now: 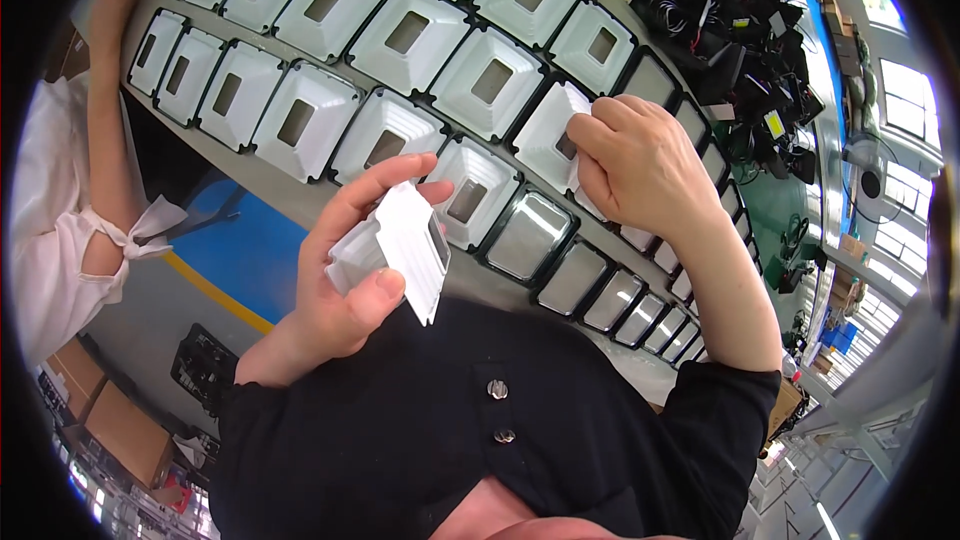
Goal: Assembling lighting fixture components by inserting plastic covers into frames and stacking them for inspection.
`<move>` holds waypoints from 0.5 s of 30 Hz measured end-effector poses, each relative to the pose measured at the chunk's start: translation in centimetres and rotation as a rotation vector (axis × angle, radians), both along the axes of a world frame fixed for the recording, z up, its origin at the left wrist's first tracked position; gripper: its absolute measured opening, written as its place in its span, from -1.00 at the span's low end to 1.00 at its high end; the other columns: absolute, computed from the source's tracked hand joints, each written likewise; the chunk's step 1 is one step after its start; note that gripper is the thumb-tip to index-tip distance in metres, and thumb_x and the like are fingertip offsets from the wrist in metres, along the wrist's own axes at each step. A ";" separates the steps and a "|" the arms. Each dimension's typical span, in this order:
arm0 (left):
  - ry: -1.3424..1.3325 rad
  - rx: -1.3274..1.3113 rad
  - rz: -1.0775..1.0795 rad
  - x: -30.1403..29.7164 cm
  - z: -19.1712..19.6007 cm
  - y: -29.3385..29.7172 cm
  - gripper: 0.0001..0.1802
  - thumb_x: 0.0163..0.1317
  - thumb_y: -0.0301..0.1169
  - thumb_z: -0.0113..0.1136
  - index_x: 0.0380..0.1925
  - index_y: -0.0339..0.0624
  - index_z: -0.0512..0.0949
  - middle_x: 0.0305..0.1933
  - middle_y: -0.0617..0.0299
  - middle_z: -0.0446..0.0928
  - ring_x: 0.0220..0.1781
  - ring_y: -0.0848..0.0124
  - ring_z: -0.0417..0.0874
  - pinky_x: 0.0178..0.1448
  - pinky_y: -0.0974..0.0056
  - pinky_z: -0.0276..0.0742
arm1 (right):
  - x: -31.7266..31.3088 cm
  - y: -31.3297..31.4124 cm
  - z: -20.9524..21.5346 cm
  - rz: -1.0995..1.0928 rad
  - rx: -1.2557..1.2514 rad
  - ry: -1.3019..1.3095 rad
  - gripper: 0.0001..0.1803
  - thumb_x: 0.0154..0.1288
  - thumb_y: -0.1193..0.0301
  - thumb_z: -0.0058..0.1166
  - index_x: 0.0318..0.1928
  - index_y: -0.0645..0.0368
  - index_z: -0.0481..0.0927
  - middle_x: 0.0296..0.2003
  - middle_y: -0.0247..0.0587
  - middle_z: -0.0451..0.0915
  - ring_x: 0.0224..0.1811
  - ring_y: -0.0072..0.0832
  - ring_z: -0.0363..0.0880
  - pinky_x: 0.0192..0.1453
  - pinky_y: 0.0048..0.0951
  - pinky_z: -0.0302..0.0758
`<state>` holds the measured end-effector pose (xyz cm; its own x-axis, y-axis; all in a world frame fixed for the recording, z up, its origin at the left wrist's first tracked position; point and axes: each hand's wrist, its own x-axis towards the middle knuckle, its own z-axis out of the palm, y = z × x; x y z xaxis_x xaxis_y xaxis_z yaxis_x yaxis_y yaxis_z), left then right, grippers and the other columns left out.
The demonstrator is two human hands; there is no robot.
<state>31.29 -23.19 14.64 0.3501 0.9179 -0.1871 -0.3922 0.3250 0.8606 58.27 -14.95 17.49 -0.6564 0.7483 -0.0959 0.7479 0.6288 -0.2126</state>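
Observation:
My left hand (345,285) is closed around a stack of white reflectors (412,245), thumb on the near side and fingers over the top. It is raised above the near edge of the table. Over the rows, my right hand (640,165) is bent with its fingers curled together beside a white reflector (545,135) in a black frame; what the fingertips pinch is hidden. Many black-framed housings hold white sloped reflectors with a rectangular opening, such as this reflector (487,80). Closer to me, an unlined housing (532,233) shows a shiny grey inside.
Rows of housings cover the grey table (215,145). Black parts with cables (720,20) are heaped at the far right. At the left, another person's arm (108,100) rests by the table edge. Cardboard boxes (125,430) stand at lower left, near a blue floor area (250,250).

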 end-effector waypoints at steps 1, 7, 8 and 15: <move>0.003 -0.008 0.002 0.0 -0.1 0.1 -0.22 0.15 -0.20 0.20 0.31 -0.36 0.19 0.36 0.01 0.24 0.35 0.19 0.37 0.22 0.17 0.44 | 0.0 0.2 -0.1 0.002 -0.008 0.003 -0.91 0.03 0.49 0.01 -0.42 0.19 0.40 -0.52 -0.18 0.37 -0.40 -0.22 0.44 -0.26 -0.24 0.42; -0.004 -0.046 0.004 0.1 -0.3 0.8 -0.18 0.14 -0.16 0.23 0.33 -0.34 0.17 0.38 -0.01 0.22 0.36 0.15 0.36 0.26 0.15 0.42 | 0.0 1.0 -0.5 0.024 -0.019 -0.024 -0.91 0.02 0.49 0.03 -0.43 0.20 0.41 -0.51 -0.19 0.37 -0.40 -0.23 0.44 -0.28 -0.24 0.42; 0.000 -0.054 -0.002 0.2 -0.3 0.9 -0.16 0.13 -0.15 0.23 0.33 -0.35 0.17 0.38 -0.01 0.22 0.36 0.15 0.36 0.27 0.14 0.41 | -0.1 1.1 -0.6 0.029 -0.021 -0.027 -0.91 0.02 0.49 0.04 -0.43 0.19 0.42 -0.51 -0.19 0.37 -0.40 -0.23 0.45 -0.29 -0.25 0.42; -0.017 -0.084 0.016 0.0 0.0 0.7 -0.14 0.11 -0.15 0.26 0.32 -0.36 0.16 0.37 -0.03 0.22 0.35 0.14 0.37 0.27 0.13 0.42 | 0.2 0.6 -1.5 0.035 0.091 0.150 -0.86 -0.01 0.54 0.18 -0.37 0.19 0.54 -0.47 -0.22 0.45 -0.38 -0.26 0.51 -0.27 -0.31 0.48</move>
